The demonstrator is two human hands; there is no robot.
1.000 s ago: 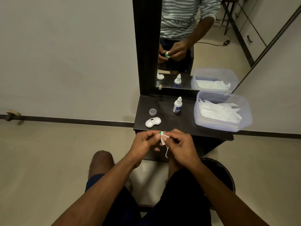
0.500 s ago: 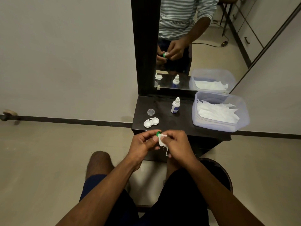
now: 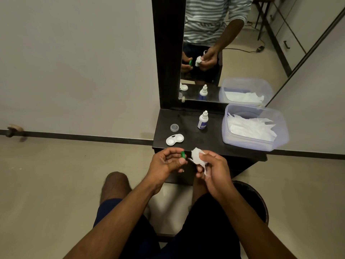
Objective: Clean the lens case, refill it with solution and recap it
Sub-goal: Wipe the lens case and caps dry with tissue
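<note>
Dark shelf (image 3: 214, 144) beyond both grips: uncapped lens case (image 3: 175, 139), clear cap (image 3: 174, 127), solution bottle (image 3: 202, 120), tissue tub (image 3: 280, 128). Left hand (image 3: 166, 163) pinches green cap (image 3: 183, 154); right hand (image 3: 212, 169) grips crumpled tissue (image 3: 198, 157) just beside it.

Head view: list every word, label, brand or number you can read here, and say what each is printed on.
No text can be read in this view.
Small white dropper bottle on the dark shelf: a blue label, print too small and blurred to read.
White two-well lens case: no marking visible.
Green cap held by the left hand: no marking visible.
Clear plastic tub: no label visible.
</note>
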